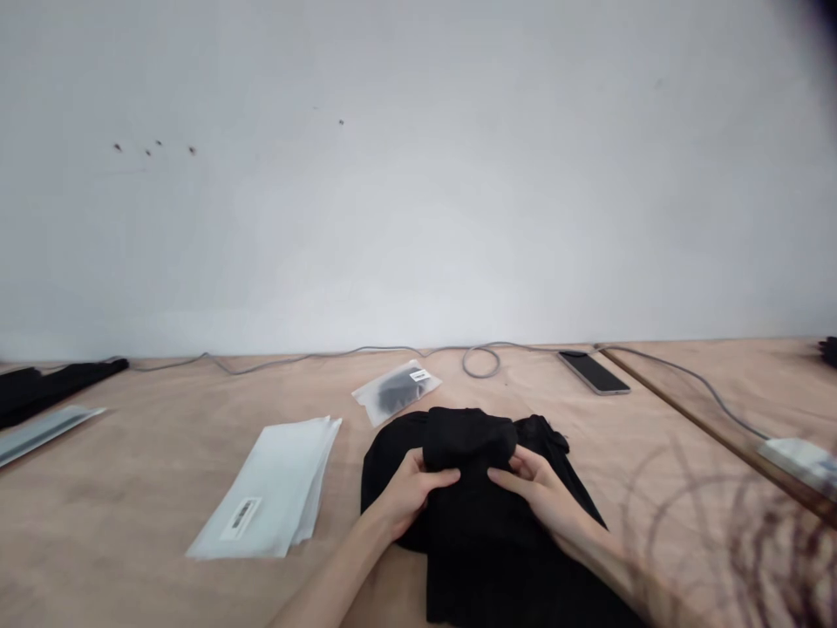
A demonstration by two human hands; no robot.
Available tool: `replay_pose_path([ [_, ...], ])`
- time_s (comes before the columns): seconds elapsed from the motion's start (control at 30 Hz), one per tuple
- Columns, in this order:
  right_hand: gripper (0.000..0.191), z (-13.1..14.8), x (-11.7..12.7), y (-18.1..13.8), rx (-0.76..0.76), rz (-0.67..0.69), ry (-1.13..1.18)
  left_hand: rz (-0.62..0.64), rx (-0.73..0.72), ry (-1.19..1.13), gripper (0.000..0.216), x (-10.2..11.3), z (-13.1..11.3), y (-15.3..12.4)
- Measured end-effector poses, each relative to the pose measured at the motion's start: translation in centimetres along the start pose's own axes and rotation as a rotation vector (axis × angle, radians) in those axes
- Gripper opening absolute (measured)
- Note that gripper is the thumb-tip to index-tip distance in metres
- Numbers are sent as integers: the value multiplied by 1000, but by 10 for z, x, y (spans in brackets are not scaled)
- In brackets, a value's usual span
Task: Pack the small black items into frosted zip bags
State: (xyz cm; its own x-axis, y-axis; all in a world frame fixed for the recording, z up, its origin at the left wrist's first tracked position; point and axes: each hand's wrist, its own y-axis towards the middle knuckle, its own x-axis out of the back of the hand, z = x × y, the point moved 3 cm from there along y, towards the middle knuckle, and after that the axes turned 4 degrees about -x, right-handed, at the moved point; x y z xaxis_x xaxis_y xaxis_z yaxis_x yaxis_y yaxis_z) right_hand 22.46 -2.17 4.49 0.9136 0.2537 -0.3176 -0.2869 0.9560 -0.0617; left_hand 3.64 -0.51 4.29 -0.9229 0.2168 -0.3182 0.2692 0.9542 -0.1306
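Note:
Black fabric (477,523), soft and partly folded over at its far end, lies in front of me; its exact garment kind does not show. My left hand (415,488) grips the folded part from the left, thumb on top and fingers behind it. From the right, my right hand (529,480) pinches the same fold, its thumb also on top. More black cloth (392,445) spreads out beneath and beside the fold. Left of my hands lies a stack of frosted plastic bags (268,480) with a barcode label.
Behind the fabric lies a frosted bag (397,391) with something dark inside. A phone (595,373) sits at the back right, near a thin grey cable (482,375). Black cloth (58,388) and a packed strip (45,429) lie far left. A white power strip (798,462) is at right.

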Motion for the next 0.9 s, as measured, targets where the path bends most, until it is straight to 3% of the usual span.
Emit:
replay_pose_path([
  [0.1, 11, -5, 10, 0, 23, -65, -25, -26, -43, 15, 24, 3, 5, 1],
  [0.17, 10, -7, 15, 1, 20, -25, -12, -15, -55, 15, 30, 4, 7, 1],
  [0.3, 14, -8, 20, 6, -17, 96, 29, 194, -111, -17, 18, -1, 5, -2],
  [0.43, 26, 0, 19, 4, -82, 67, 157, 324, -209, 3, 17, -11, 1, -8],
  [0.57, 23, 9, 14, -8, -205, -33, 171, 312, -287, 10, 20, -19, -3, -12],
  [0.67, 44, 7, 10, -13, -302, -53, 0, 202, -294, 22, 18, -18, -3, -12],
  [0.77, 43, 3, 9, -12, -313, -1, -72, 101, -297, 78, 16, -15, -5, -10],
  [0.83, 40, 1, 12, -8, -304, 15, -51, 159, -296, 205, 15, -14, -14, -10],
  [0.9, 36, -2, 22, -5, -321, -97, -4, 245, -296, 425, 39, -5, -30, -13],
])
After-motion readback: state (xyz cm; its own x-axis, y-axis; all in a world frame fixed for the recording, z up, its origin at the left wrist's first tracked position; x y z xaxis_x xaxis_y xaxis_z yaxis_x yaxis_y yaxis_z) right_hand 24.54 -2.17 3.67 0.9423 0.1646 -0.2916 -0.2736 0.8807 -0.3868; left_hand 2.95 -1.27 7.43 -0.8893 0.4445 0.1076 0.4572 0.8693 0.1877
